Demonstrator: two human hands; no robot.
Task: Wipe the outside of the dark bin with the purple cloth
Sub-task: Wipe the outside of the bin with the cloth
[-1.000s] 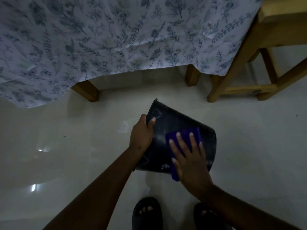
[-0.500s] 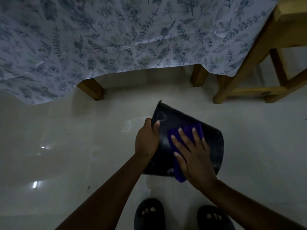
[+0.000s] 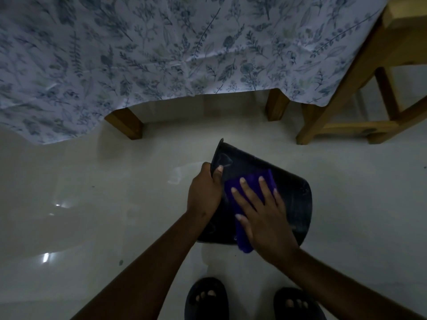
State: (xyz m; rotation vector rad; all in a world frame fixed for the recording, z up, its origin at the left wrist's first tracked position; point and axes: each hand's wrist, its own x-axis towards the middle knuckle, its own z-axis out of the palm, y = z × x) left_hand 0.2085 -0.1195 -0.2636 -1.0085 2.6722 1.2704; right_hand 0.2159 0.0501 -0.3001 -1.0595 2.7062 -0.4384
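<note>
The dark bin point(image 3: 293, 192) is held tilted above the pale floor, its outer wall facing me. My left hand point(image 3: 203, 192) grips the bin's left edge, thumb over the wall. My right hand point(image 3: 263, 215) lies flat with fingers spread on the purple cloth point(image 3: 251, 183), pressing it against the bin's wall. The cloth's lower end point(image 3: 245, 245) hangs past the bin's near edge. The bin's inside is hidden.
A table covered by a white leaf-patterned cloth point(image 3: 161, 54) stands ahead, its wooden legs point(image 3: 126, 124) on the glossy floor. A wooden chair point(image 3: 360, 105) is at the right. My feet in dark sandals point(image 3: 206, 299) stand below the bin.
My right hand with the purple cloth has slid left and slightly up across the bin's wall, closer to my left hand. The left hand's grip is unchanged.
</note>
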